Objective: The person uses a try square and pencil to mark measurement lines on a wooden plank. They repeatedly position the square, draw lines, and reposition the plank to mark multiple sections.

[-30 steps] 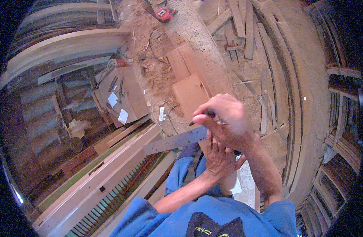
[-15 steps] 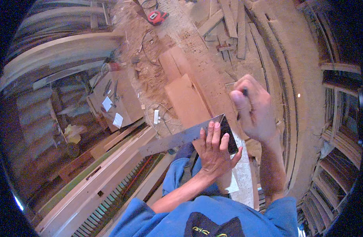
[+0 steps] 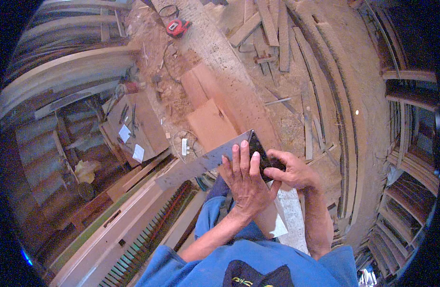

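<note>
Just above your lap, both hands hold a metal carpenter's square (image 3: 205,160) flat on a wooden piece.

The square's long grey blade runs out to the left from under your hands, and its dark corner (image 3: 258,148) peeks out beside your fingers, near the middle of the view. Your left hand (image 3: 246,179) lies open on it, palm down, fingers spread and pressing. Your right hand (image 3: 291,172) is curled at the square's dark end, fingertips pinched against it; you cannot tell whether it grips anything small. Beyond the square, flat brown boards (image 3: 212,122) lie on a sawdust-covered floor (image 3: 296,129). Farther up sit a red tape measure (image 3: 176,27) and scattered wood offcuts (image 3: 267,28). To your left stands a cluttered desk (image 3: 148,129) with paper slips.
</note>
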Available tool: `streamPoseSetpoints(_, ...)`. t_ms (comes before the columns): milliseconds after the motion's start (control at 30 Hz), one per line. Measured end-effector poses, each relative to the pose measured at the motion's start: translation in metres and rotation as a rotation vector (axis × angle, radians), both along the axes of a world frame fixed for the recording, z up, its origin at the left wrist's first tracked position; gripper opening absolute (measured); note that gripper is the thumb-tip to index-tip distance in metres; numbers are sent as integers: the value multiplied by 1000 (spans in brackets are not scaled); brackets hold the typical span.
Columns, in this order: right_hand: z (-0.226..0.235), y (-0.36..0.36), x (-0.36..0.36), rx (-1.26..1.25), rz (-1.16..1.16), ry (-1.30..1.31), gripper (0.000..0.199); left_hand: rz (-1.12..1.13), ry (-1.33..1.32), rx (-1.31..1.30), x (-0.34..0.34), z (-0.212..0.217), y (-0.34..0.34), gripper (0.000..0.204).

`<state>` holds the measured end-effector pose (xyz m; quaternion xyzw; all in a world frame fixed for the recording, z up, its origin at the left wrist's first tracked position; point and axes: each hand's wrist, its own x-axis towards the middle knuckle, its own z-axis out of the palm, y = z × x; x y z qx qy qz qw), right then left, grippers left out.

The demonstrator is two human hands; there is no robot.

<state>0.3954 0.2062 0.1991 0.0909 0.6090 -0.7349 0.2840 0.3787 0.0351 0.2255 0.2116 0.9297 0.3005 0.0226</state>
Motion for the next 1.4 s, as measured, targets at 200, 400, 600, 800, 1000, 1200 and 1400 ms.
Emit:
streamPoseSetpoints(200,-16,-12,6,-54,-30,-10,51,2,16,-20,0,-3,1,89)
streamPoseSetpoints(400,-5,-11,1,-123,-24,-54,49,2,23,-44,0,-3,2,91)
streamPoseSetpoints(600,4,-9,-4,-178,-17,-96,49,-15,-32,-50,1,0,-1,92)
streamPoseSetpoints(800,1,-12,-1,-144,-33,-115,46,-2,1,-81,1,-3,1,89)
streamPoseSetpoints(1000,25,10,-23,113,-338,-91,29,-6,-4,-66,0,2,2,83)
streamPoseSetpoints(1200,69,-1,-78,322,-751,528,29,15,3,-68,1,4,3,83)
streamPoseSetpoints(1400,80,-68,-129,575,-167,848,22,-53,-123,-144,5,5,-2,89)
